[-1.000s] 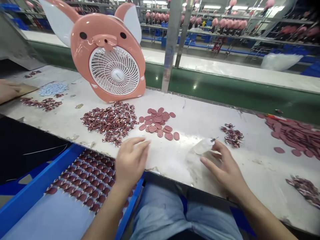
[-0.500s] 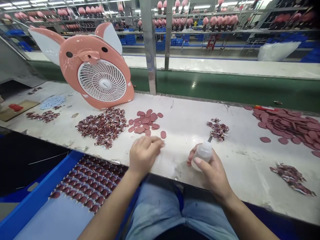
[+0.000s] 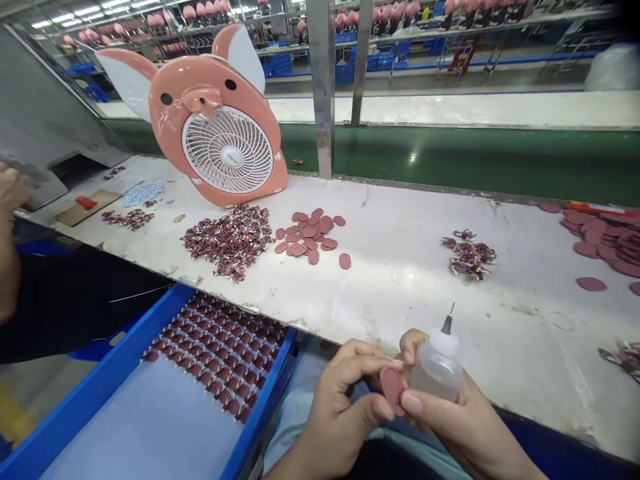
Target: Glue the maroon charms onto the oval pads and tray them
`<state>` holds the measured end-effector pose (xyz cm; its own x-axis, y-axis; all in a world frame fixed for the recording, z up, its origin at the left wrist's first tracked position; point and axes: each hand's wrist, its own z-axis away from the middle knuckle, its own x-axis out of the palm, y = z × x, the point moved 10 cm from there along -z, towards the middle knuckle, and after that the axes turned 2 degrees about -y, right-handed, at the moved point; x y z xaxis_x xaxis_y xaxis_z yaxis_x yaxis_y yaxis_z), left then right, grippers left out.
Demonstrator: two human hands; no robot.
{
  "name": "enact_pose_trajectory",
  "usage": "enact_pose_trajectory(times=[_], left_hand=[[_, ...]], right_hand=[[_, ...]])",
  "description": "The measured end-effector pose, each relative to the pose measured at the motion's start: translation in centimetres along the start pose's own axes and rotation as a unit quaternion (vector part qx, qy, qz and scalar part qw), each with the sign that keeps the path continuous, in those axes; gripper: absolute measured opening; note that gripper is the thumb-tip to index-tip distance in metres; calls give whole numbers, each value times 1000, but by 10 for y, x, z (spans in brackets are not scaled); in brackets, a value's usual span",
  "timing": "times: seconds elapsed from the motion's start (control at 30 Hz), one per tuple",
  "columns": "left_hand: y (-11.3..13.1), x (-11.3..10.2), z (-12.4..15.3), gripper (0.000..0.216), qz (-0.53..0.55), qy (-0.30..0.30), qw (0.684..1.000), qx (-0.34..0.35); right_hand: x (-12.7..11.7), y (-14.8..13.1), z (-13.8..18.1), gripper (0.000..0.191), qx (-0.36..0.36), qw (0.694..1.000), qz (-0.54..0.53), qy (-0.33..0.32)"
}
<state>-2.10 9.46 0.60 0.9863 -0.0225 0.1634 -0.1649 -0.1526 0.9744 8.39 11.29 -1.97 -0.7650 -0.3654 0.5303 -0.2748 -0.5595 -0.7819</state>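
Between the thumb and fingers of my left hand is a flat, dark-pink oval piece, tilted with its face toward me. My right hand grips a translucent squeeze bottle with a thin metal needle tip pointing up. The right thumb also touches the oval's right edge. Both hands are close together over the table's near edge. Beyond them lie a loose pile of similar ovals and a heap of small brown-and-white parts. A smaller cluster of brown parts sits farther right.
A pink animal-shaped fan stands at the back left of the white table. At lower left, a blue tray holds rows of brown pieces. More ovals lie far right. A co-worker's arm shows at the left edge.
My left hand has come back from near the oval pile and now holds an oval piece. The bottle has moved nearer to me, beside the left hand. The view has shifted left.
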Motion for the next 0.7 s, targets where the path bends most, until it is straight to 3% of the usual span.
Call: enact_pose_trajectory(times=[0.07,0.2,0.3,0.43,0.5,0.6,0.7], left_hand=[[-13,13,7,35,116,-35,990,-69],[-25,26,19,38,241,-78,961,-113],[-28,29,25,40,294,-98,945,-103],[-43,24,40,39,297,-99,941,-132],[-56,18,50,38,291,-82,936,-183],[-70,5,61,38,314,1,916,-248],[-69,-2,60,35,387,81,883,-252]], right_hand=[[0,-2,6,45,-11,1000,23,-2],[4,4,19,43,9,998,53,-33],[-4,7,26,52,15,996,79,-30],[-25,1,31,64,-22,996,87,28],[-31,1,34,60,-32,995,74,52],[-40,3,41,54,-39,986,125,103],[-54,1,55,51,-55,961,200,182]])
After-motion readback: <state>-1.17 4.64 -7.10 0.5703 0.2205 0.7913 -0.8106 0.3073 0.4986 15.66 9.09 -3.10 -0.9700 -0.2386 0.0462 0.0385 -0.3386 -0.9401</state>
